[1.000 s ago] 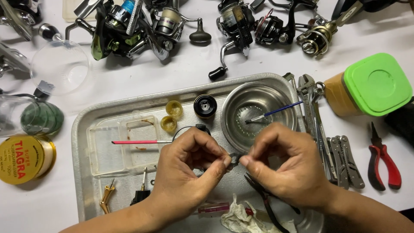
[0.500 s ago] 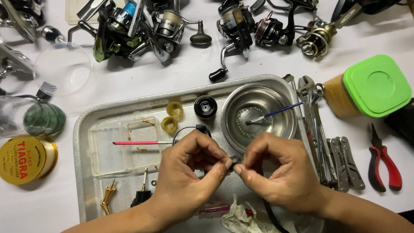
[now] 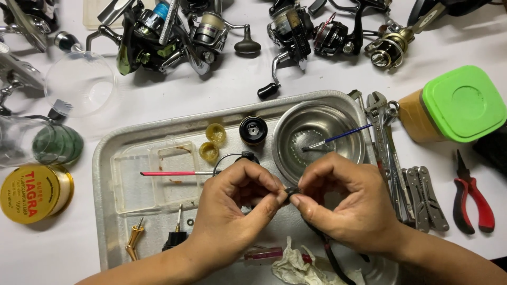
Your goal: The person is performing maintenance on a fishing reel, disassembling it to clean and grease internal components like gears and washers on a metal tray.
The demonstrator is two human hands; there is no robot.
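Both hands pinch small dark part [image 3: 291, 191] | over metal tray [image 3: 105, 158] | part's kind unclear

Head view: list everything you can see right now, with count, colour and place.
Tray: one, metal, centre.
Bowl: one, steel, tray's top right, holding a blue brush.
Caps: two, yellow, tray top.
Black knob: one, beside the caps.
Pink brush: one, across a clear box in the tray.
Rag: one, white, tray's bottom edge.
Reels: several, dark, along the top.
Line spool: one, yellow, left.
Jar: one, green lid, right.
Wrenches: steel, right of the tray.
Pliers: one, red handles, far right.
Left hand and right hand: pinching a small dark part between them.
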